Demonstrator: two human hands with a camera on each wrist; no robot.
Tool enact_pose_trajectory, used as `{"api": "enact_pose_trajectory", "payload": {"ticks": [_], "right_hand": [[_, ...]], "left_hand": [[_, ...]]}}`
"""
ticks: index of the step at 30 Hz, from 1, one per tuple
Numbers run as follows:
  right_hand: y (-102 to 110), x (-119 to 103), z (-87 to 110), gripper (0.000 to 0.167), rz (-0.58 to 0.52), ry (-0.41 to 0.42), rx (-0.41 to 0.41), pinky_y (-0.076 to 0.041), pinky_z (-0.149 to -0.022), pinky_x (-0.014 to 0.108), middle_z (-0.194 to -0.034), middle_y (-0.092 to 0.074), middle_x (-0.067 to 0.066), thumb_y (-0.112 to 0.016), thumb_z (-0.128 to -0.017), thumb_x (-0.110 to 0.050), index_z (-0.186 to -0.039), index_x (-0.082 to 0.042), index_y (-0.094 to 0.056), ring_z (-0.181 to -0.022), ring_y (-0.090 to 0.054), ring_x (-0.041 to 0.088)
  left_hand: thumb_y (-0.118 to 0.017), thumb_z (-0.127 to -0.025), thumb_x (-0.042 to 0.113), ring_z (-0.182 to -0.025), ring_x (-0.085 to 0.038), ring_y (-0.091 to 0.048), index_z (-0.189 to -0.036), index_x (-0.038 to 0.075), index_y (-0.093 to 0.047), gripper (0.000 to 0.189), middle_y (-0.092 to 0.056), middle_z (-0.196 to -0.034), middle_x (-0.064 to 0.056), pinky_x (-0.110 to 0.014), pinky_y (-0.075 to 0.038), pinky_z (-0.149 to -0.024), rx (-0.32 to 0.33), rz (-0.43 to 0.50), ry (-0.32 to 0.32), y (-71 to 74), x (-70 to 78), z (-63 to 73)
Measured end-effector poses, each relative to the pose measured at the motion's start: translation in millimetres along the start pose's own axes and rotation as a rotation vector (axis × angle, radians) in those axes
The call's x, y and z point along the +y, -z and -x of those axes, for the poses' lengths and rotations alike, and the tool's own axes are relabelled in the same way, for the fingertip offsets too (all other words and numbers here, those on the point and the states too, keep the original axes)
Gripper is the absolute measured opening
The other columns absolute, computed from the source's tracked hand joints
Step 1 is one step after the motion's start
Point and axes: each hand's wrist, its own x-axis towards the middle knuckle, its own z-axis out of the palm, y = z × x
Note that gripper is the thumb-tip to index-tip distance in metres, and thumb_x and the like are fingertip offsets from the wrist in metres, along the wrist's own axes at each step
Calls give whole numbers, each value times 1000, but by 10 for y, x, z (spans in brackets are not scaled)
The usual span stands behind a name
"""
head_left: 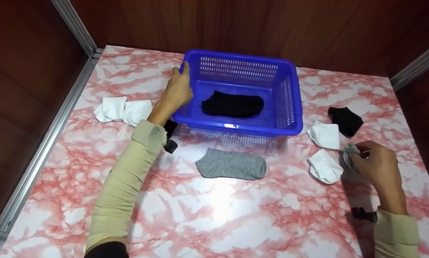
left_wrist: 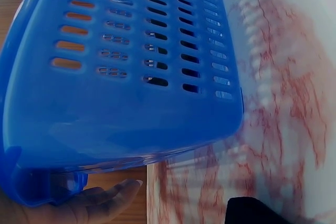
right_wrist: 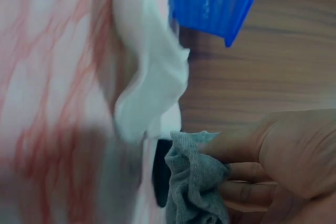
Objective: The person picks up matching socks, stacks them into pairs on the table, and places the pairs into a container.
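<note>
My left hand (head_left: 179, 88) grips the left rim of a blue plastic basket (head_left: 236, 128), which holds a black sock (head_left: 233, 104). In the left wrist view, fingers (left_wrist: 113, 203) curl at the rim below the basket's slotted wall (left_wrist: 126, 119). On the right, my right hand (head_left: 378, 165) pinches a grey sock (head_left: 351, 154), bunched up in the right wrist view. Close beside it lie two white socks, the upper one (head_left: 324, 135) and the lower one (head_left: 325, 167), and a folded black sock (head_left: 345, 121). A flat grey sock (head_left: 231, 164) lies in front of the basket.
White socks (head_left: 114, 108) lie at the left, partly behind my left forearm. The marbled red-and-white table (head_left: 214, 222) has dark wood panels (head_left: 236, 25) at the back and sides. A metal rail (head_left: 46, 154) runs along the left edge.
</note>
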Motion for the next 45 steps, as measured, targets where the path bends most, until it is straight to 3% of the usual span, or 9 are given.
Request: {"api": "enact_pose_trajectory", "payload": {"ticks": [5,8,13,23,29,34,39,42,45], "right_hand": [[37,-164,43,30,-14,43,31,-36,-62,11,-103,-74,28,-73,-95,-16,-119,3,-72,-75,-48,-10],[60,-271,97,29,-27,80,58,-35,-62,9,-101,-74,27,-73,-94,-14,-118,2,-72,-72,-41,-20],[93,-472,199,30,-64,125,68,-37,-61,5,-102,-75,27,-75,-94,-14,-119,1,-72,-73,-43,-23],[64,-983,344,27,-131,261,6,-46,-67,3,-98,-78,18,-79,-90,-9,-115,-2,-75,-78,-56,-15],[0,-1264,380,27,-103,393,31,-47,-70,3,-94,-79,12,-83,-86,-5,-112,-3,-76,-78,-66,4],[-83,-1486,389,28,-135,451,-16,-59,-71,22,-97,-79,12,-84,-85,-3,-112,-3,-76,-81,-73,23],[-200,-1680,400,25,-155,500,-61,-62,-71,34,-99,-78,8,-83,-86,-2,-111,-5,-76,-82,-73,18],[-300,-1764,414,23,-159,535,-91,-63,-71,33,-98,-77,7,-82,-86,-2,-109,-5,-76,-80,-72,15],[-419,-1822,437,21,-166,550,-130,-63,-70,32,-95,-77,6,-81,-86,-2,-106,-5,-76,-80,-72,14]], "left_hand": [[-50,-94,-2,-98,-43,-65,-169,6,-8,86,-33,-157,-35,-51,-60,-89,-7,-2,11,1,-3,12],[-49,-93,-3,-97,-43,-65,-169,5,-8,87,-34,-156,-35,-51,-60,-88,-6,1,7,2,-3,23],[-48,-93,-4,-94,-42,-64,-169,5,-8,86,-34,-155,-35,-50,-60,-85,-1,7,0,3,-3,28],[-46,-94,-3,-99,-44,-66,-169,5,-8,84,-36,-154,-33,-51,-60,-89,-13,-1,18,8,26,16],[-46,-94,-3,-95,-40,-64,-169,5,-6,85,-34,-154,-34,-49,-60,-87,-19,15,12,4,28,2],[-49,-96,1,-96,-42,-65,-168,5,-10,83,-37,-153,-34,-50,-60,-87,9,26,0,5,6,2],[-54,-100,11,-105,-44,-67,-168,4,-14,79,-40,-152,-33,-53,-60,-93,37,17,-2,16,-5,6],[-56,-101,14,-120,-45,-63,-167,3,-20,75,-43,-152,-32,-53,-56,-103,82,20,-9,14,-7,10],[-57,-102,15,-136,-46,-53,-163,3,-32,67,-46,-152,-29,-54,-48,-114,189,25,-29,9,-7,20]]}}
